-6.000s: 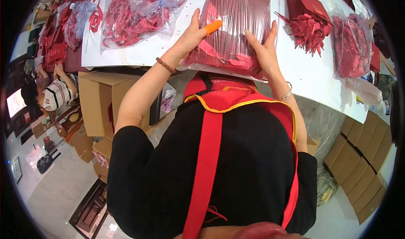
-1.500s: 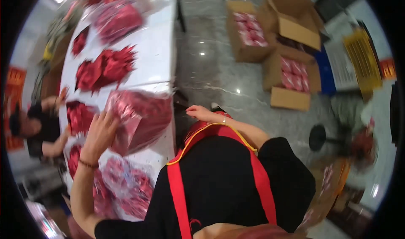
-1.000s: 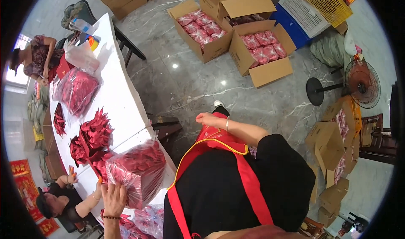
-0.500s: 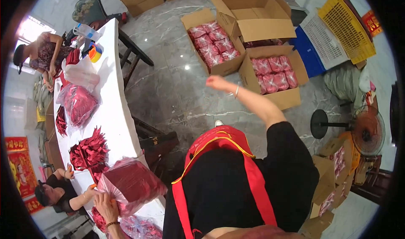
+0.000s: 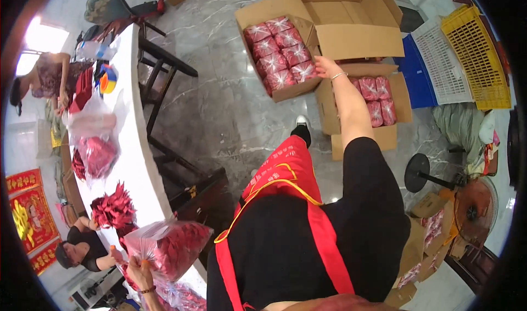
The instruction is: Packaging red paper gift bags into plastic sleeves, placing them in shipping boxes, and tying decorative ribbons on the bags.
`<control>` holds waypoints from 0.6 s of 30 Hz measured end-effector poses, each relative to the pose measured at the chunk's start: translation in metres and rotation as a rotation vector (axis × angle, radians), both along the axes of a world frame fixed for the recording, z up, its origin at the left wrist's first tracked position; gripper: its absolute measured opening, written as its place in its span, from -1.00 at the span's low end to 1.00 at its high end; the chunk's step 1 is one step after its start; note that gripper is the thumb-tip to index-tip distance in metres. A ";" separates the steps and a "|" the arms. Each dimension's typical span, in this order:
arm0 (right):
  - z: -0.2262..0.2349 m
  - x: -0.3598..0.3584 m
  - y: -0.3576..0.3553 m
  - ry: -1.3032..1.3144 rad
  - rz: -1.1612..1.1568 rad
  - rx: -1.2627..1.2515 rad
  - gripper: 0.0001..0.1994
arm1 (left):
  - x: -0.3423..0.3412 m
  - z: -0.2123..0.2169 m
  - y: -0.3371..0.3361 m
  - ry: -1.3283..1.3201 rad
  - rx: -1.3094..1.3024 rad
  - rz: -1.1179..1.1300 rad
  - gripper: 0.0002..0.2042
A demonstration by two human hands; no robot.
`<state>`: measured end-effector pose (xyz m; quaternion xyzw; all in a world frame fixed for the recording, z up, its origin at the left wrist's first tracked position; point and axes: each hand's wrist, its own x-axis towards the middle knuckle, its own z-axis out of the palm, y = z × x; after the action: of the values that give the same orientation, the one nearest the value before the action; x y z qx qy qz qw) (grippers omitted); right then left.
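Note:
My left hand grips the gathered end of a clear plastic bag full of dark red folded pieces. The bag is over the white table's near edge. My right arm stretches forward, a bracelet at its wrist. My right hand, empty with its fingers apart, is over the meeting edges of two cartons; whether it touches them I cannot tell. The left carton holds rows of red plastic-wrapped packs. Similar packs fill the right carton, partly hidden by my forearm.
A larger open carton stands behind. Blue, white and yellow crates lean at the right, beyond a standing fan. Red pieces and another filled bag lie on the table. Two people work across it; dark stools stand alongside.
My right hand has moved right and forward to the cartons, its fingers opening out. My foot now shows further ahead. The left hand still holds the bag, which looks slacker and tilted.

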<state>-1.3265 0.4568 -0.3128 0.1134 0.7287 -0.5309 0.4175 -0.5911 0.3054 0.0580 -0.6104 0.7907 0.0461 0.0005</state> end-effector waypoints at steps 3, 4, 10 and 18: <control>-0.047 -0.103 0.003 0.042 -0.239 -0.118 -0.55 | -0.074 0.009 0.001 -0.089 -0.062 0.003 -0.78; -0.062 -0.136 0.001 0.050 -0.305 -0.152 -0.56 | -0.094 0.007 0.001 -0.117 -0.076 0.022 -0.77; -0.120 -0.244 -0.022 0.076 -0.564 -0.143 -0.27 | -0.221 -0.017 -0.005 0.062 0.004 0.095 -0.79; -0.211 -0.329 -0.009 -0.059 -0.616 0.592 -0.28 | -0.388 -0.118 -0.011 0.509 0.185 0.055 -0.79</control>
<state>-1.6550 0.4476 -0.5241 0.4561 0.7694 -0.3952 0.2096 -0.9788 0.2942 -0.0601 -0.5979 0.7409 0.2700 -0.1437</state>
